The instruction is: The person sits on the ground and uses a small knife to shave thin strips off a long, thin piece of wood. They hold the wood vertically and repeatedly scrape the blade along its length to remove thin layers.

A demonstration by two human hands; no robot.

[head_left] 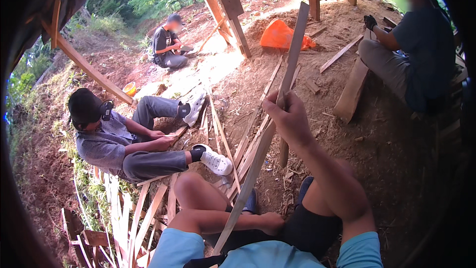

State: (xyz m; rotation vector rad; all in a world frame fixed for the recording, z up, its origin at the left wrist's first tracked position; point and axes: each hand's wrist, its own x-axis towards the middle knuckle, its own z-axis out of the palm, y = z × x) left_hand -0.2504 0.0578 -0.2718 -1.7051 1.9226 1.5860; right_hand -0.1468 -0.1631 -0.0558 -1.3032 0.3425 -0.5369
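My right hand [290,116] is raised in front of my knees, its fingers and thumb closed on a long flat grey-brown strip [294,52] that stands nearly upright. A narrower rounded end shows below the hand; I cannot tell whether it belongs to the same piece. From just under the hand, a pale wooden slat [248,188] slants down across my left forearm to my lap. Low between my thighs, my left hand [271,223] is curled closed. What it holds, if anything, is hidden.
A person [114,134] sits close at left with a small wooden piece; another [171,44] sits farther back. At right a third person [411,44] sits by a thick plank [352,89]. Loose slats [134,218] lie at left; an orange sack [277,34] lies beyond.
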